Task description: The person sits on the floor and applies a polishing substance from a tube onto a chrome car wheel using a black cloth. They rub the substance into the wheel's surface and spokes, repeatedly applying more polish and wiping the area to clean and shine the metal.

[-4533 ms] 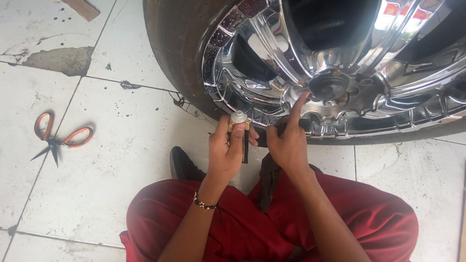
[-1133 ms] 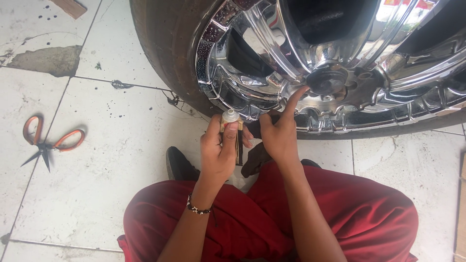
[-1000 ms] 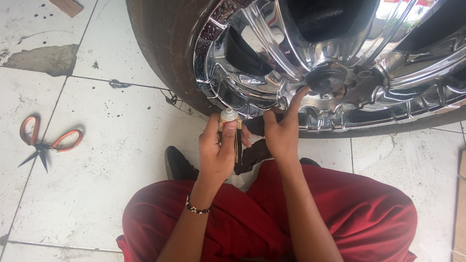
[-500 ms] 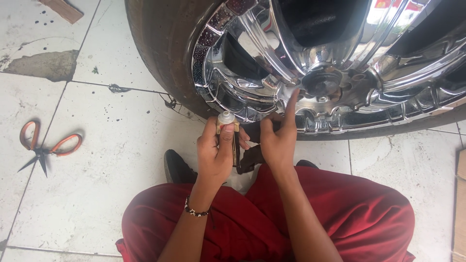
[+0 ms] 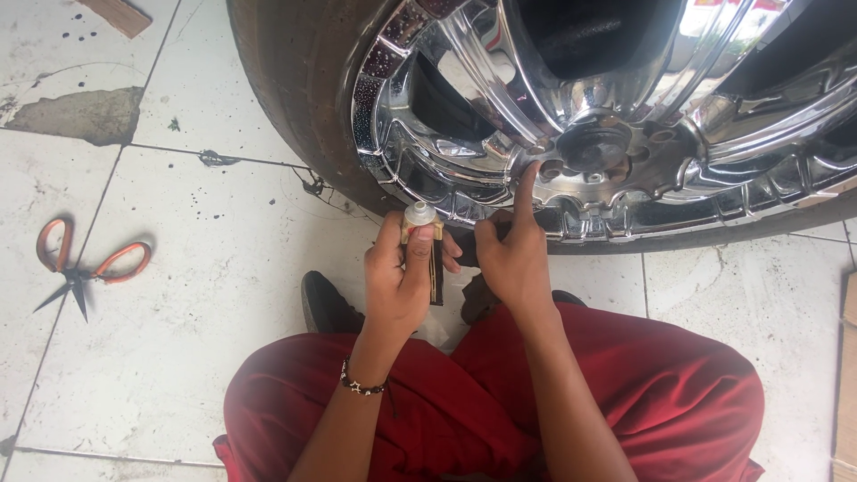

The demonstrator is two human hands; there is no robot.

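Hands (image 5: 402, 277) around small capped tube (image 5: 420, 219), beside mirror-bright chrome rim (image 5: 500, 98).

The chrome wheel (image 5: 607, 116) and its tyre (image 5: 295, 89) run off the top and right edges. The left hand (image 5: 402, 277) hides most of the small tube (image 5: 420, 219). The black shoe (image 5: 328, 308) is partly hidden by the red trousers (image 5: 464, 411).

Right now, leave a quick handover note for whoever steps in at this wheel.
Left hand: holds a small tube upright, cap end up, below the chrome rim.
Right hand: index finger pressed on the rim by the hub, other fingers curled.
Scissors lie on the tiled floor, out at the left.
Done: tube in hand, finger on the rim.
Left: cannot tell from this view.
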